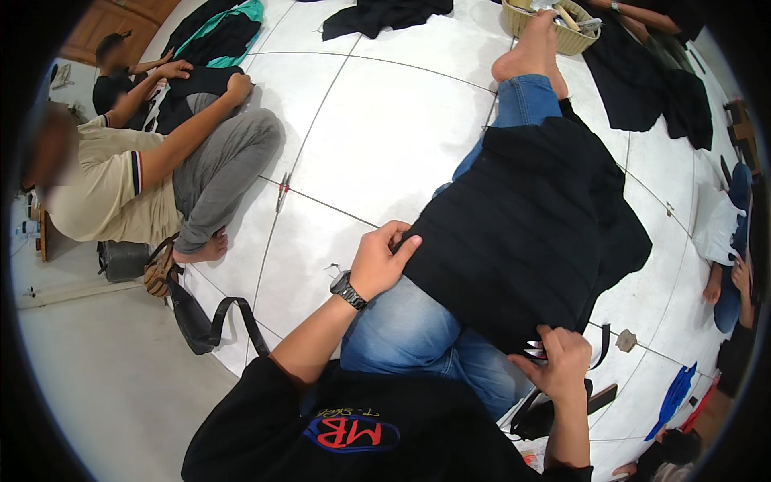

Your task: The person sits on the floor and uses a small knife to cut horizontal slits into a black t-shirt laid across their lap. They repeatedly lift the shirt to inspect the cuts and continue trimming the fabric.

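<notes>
A black cloth (514, 217) lies spread over my jeans-clad legs. My left hand (384, 259) is closed on its near left corner, thumb on top. At the near right corner, my right hand (560, 359) is closed, its fingers curled at the fabric edge. Small metal tips with a bit of red, apparently thread snips (535, 349), stick out from under those right fingers. Their handle is hidden in the hand. Between the two hands the near edge of the cloth runs across my thighs.
White floor tiles (377, 120) surround me. A person (104, 185) sits at left with black cloth; others sit farther off. A small red-and-metal tool (283, 193) lies on the floor. A basket (572, 36) stands beyond my foot. A black strapped bag (193, 317) rests at lower left.
</notes>
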`<state>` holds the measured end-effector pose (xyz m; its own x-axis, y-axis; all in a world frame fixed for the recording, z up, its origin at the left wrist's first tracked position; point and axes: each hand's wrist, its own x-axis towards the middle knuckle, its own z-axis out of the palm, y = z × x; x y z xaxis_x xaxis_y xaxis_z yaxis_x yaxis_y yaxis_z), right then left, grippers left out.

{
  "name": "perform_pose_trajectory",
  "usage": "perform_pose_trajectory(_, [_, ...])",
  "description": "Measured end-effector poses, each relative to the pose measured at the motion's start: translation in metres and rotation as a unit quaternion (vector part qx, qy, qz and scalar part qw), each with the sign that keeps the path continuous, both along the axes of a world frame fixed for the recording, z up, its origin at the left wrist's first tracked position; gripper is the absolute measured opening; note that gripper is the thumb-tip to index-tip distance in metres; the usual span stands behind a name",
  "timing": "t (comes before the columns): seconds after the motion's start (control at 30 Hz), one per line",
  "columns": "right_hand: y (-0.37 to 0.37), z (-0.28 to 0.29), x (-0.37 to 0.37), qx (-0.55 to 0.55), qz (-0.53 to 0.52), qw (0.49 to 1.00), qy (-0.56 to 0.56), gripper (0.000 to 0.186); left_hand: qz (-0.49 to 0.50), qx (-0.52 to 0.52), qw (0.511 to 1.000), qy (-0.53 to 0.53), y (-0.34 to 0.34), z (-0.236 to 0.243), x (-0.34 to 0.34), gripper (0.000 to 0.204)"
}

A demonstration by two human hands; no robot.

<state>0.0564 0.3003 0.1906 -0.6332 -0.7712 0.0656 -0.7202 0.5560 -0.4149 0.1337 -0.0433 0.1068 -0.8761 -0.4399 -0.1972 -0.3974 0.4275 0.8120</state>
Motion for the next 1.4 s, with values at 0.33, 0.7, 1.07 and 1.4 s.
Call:
perform_pose_trajectory(0.33, [0.049,0.03,0.048,0.065,0.014,0.941,-0.333,0.017,-0.034,0.209,0.974,-0.083,-0.022,0.032,0.074,0.017])
perform_pose_trajectory(0.7, [-0.074,0.022,-0.017,-0.202,-0.019,0.939,-0.279,0.042,-0.002,0.2,0.98,-0.003,-0.015,0.005,0.038,0.038])
perform_pose_trajectory(1.07, [-0.162,-0.067,0.0,-0.281,-0.164,0.89,-0.318,0.031,-0.042,0.21,0.977,-0.003,-0.006,-0.016,-0.008,0.024])
perform_pose_trajectory(1.4, [-0.166,-0.07,0.001,-0.227,-0.046,0.967,-0.103,0.027,-0.008,0.245,0.969,-0.021,-0.027,0.001,-0.007,0.016])
